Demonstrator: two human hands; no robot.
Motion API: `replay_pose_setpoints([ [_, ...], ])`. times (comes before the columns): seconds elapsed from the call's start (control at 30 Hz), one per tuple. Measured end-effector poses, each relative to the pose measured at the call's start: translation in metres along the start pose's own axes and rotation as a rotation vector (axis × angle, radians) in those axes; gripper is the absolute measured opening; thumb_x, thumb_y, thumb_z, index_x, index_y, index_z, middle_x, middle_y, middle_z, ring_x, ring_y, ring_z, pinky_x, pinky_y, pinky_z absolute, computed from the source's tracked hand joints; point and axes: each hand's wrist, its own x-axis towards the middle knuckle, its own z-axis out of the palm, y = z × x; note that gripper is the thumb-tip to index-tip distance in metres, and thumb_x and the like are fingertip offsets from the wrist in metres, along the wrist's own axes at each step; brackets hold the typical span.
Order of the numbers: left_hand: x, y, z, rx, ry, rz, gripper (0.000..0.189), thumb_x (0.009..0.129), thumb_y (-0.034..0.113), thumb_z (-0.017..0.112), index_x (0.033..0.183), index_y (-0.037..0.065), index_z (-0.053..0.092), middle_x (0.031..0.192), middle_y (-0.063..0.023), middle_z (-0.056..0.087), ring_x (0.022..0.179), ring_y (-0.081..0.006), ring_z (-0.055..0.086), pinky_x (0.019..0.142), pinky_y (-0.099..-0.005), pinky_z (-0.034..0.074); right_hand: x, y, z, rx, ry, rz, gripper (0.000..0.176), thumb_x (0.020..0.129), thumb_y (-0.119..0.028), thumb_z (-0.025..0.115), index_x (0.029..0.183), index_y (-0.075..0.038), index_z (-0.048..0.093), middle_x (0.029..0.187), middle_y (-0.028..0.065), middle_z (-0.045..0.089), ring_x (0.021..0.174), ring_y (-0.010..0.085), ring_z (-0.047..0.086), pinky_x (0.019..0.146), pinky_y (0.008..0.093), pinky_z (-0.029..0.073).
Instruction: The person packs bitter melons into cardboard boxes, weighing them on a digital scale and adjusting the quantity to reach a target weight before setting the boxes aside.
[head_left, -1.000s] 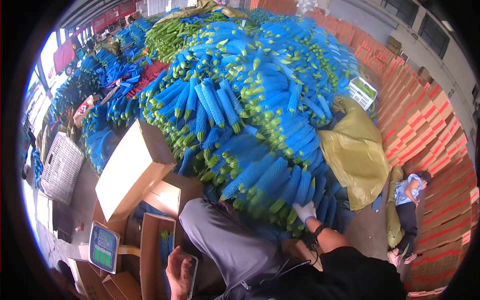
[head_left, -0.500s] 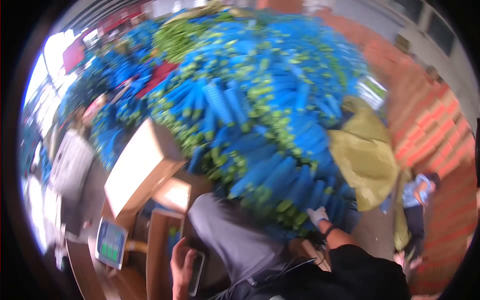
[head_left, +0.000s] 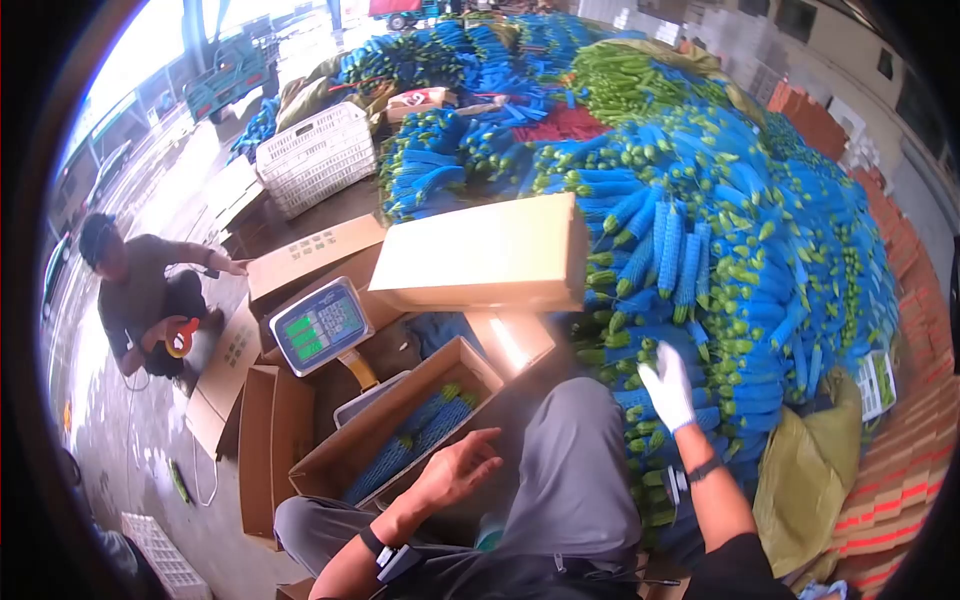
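Right hand (head_left: 668, 388), gloved: fingers extended, thumb apart, at the near edge of the gourd pile (head_left: 668, 250); no gourd seen in its grasp, contact cannot be confirmed. Left hand (head_left: 460, 472), bare: fingers loosely curled, unladen, by the carton's (head_left: 370, 430) near long edge. Inside, net-sleeved gourds (head_left: 425, 425) lie lengthwise. Assessment: moderately heavy, firm, liable to bruise; netting should cushion and resist slipping. Hold at mid-length, clear of the green ends.
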Motion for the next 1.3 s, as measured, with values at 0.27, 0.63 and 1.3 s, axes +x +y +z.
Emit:
replay_pose_setpoints([
  [0.27,0.004,-0.019,-0.004,0.348,0.048,0.305,0.062,0.098,0.024,0.073,0.150,0.001,0.048,0.114,-0.0196,0.073,0.103,-0.0367,0.073,0.090,-0.0433,0.059,0.206,-0.193,0.106,-0.586,-0.052,-0.595,0.079,0.088,-0.053,0.076,0.146,-0.002,0.054,0.148,0.0236,0.056,0.136,0.0420,0.054,0.116,0.0492,0.043],
  [0.63,-0.006,-0.044,-0.014,0.592,0.085,-0.059,0.075,0.090,0.032,0.077,0.152,0.003,0.048,0.123,-0.0184,0.065,0.105,-0.0387,0.070,0.088,-0.0466,0.058,0.212,-0.199,0.122,-0.362,-0.680,-0.330,0.044,0.091,-0.039,0.078,0.104,0.003,0.074,0.094,0.0160,0.074,0.085,0.0215,0.070,0.080,0.0374,0.054],
  [1.3,-0.013,-0.050,0.005,0.618,-0.014,-0.001,0.070,0.094,0.037,0.072,0.152,0.006,0.050,0.134,-0.0190,0.064,0.109,-0.0370,0.071,0.092,-0.0454,0.057,0.029,-0.025,-0.101,-1.195,0.007,-0.114,0.035,0.096,-0.030,0.069,0.120,-0.006,0.062,0.105,0.0209,0.073,0.097,0.0419,0.070,0.082,0.0543,0.054],
])
